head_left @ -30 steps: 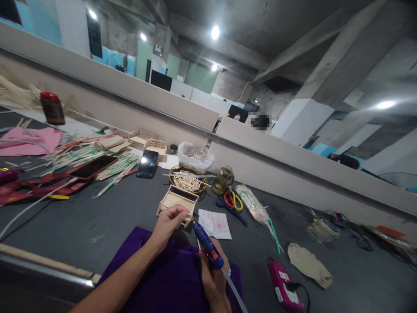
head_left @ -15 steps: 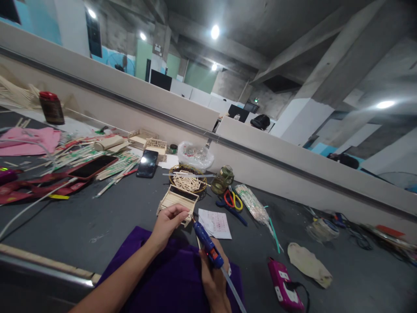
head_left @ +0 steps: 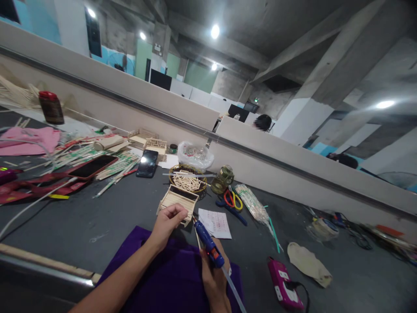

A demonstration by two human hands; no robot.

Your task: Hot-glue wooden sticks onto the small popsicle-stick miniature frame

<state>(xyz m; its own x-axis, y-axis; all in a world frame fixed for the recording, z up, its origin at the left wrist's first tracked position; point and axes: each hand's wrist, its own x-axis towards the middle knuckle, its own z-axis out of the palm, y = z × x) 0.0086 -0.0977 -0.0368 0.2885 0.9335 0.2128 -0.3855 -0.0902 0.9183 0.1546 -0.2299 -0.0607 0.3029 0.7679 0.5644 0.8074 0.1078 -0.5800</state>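
Observation:
A miniature bench-like model [head_left: 177, 200] of pale wooden sticks stands on the dark table in front of me. My left hand [head_left: 172, 221] is at its front right corner, thumb and forefinger pinched together; whatever lies between the fingertips is hidden. In my right hand [head_left: 213, 267] is a blue hot glue gun [head_left: 207, 243], its nozzle up near the model's right front corner and a clear glue stick [head_left: 234, 290] trailing from its rear. A thin pale stick [head_left: 197, 239] shows beside the gun, close to the right fingers. Purple cloth [head_left: 153, 278] lies below both hands.
Behind the model sits a basket of short sticks [head_left: 188, 181], with a glass jar [head_left: 223, 179] to its right. Scissors [head_left: 233, 200], a printed paper [head_left: 215, 224] and bagged sticks [head_left: 252, 203] lie to the right. Phones [head_left: 147, 164] and loose sticks [head_left: 114, 163] are leftward.
My left fingertips have shifted very slightly left, and the glue gun's nozzle sits a little farther from them. A person's head in the background has turned.

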